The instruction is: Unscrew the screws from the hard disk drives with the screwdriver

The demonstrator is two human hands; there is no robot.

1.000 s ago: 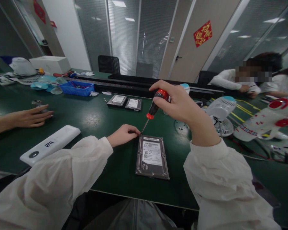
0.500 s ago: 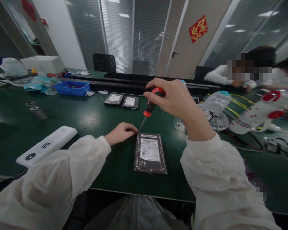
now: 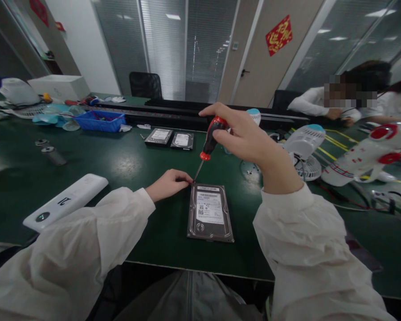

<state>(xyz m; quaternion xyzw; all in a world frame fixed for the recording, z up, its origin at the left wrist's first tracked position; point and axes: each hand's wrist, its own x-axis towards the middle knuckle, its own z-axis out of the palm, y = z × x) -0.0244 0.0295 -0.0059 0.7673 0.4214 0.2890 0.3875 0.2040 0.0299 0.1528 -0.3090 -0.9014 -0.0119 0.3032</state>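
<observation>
A hard disk drive (image 3: 210, 209) lies flat on the green table near its front edge, label side up. My right hand (image 3: 242, 133) is closed around the red and black handle of a screwdriver (image 3: 210, 140). The screwdriver leans to the right, its tip down at the drive's far left corner. At that same corner, the thumb and fingers of my left hand (image 3: 169, 184) are pinched together beside the tip. Whatever they hold is too small to make out. Further back lie two more hard drives (image 3: 158, 136), side by side.
On the left are a white power bank (image 3: 67, 200), metal cylinders (image 3: 53, 156) and a blue basket (image 3: 100, 122). Small screws (image 3: 249, 172) sit right of the drive. A white fan (image 3: 305, 149) and a white-and-red bottle (image 3: 357, 156) stand at right; a person (image 3: 310, 100) sits beyond.
My right hand's fingers have shifted around the screwdriver handle, the thumb now lying across it. The tip stays at the same corner, and my left hand holds its place.
</observation>
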